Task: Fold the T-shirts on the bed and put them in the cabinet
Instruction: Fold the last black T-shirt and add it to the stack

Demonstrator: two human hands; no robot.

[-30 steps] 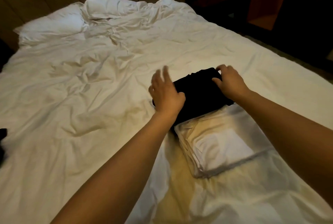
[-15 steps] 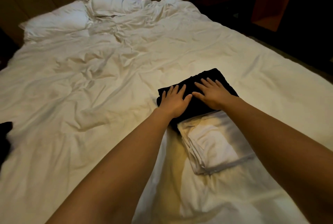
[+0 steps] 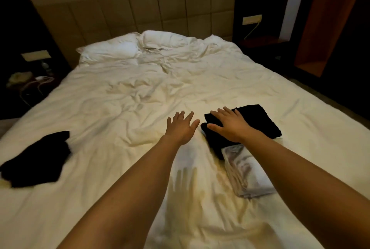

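Right hand (image 3: 232, 126) lies flat, fingers straight, pressing the folded black T-shirt (image 3: 258, 122) at about 3 o'clock on the bed (image 3: 140, 92); that shirt overlaps the far end of a folded white T-shirt (image 3: 248, 174) at 5 o'clock. Left hand (image 3: 181, 127) is spread with straight fingers just left of the black shirt, holding nothing. An unfolded black T-shirt (image 3: 38, 158) lies at 8 o'clock near the bed's left edge, pillows (image 3: 128, 48) at 12.

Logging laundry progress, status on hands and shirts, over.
Left hand open, off the shirts. Right hand flat on folded black T-shirt, folded white T-shirt beside it. Unfolded black T-shirt waiting, far left. Nothing in the way.
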